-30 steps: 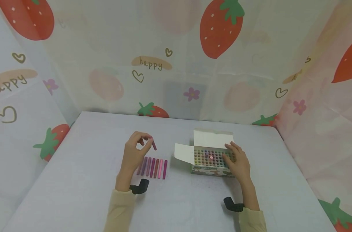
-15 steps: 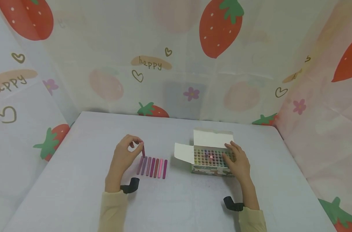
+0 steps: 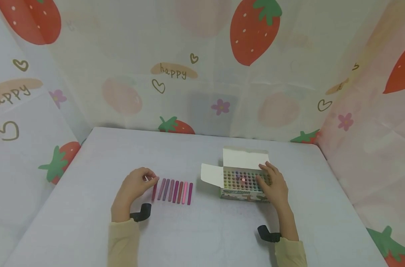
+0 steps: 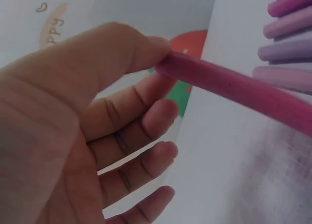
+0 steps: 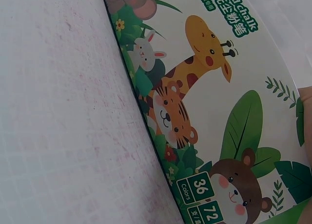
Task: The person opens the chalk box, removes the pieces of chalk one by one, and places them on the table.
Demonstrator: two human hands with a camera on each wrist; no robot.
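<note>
In the head view my left hand point(image 3: 133, 189) pinches a dark pink chalk stick point(image 3: 154, 193) by its far end, between thumb and index finger. The left wrist view shows the same chalk stick point(image 4: 234, 90) slanting away from the fingertips, the other fingers loosely bent. Right beside it lies a row of several pink, purple and reddish chalk sticks point(image 3: 176, 191), side by side. My right hand point(image 3: 276, 185) rests over the right end of an open chalk box point(image 3: 240, 194), fingers spread. The printed side of the chalk box point(image 5: 195, 112) fills much of the right wrist view.
Inside the box, chalk stands on end in rows of holes, with a pink chalk stick point(image 3: 243, 180) poking up higher. White box flaps point(image 3: 245, 158) stick out at the back and left. A white-covered table point(image 3: 205, 233) meets strawberry-print cloth walls point(image 3: 202, 100).
My left hand has moved left and down with the dark pink chalk stick, from above the row to its left end. The right hand and box have stayed put.
</note>
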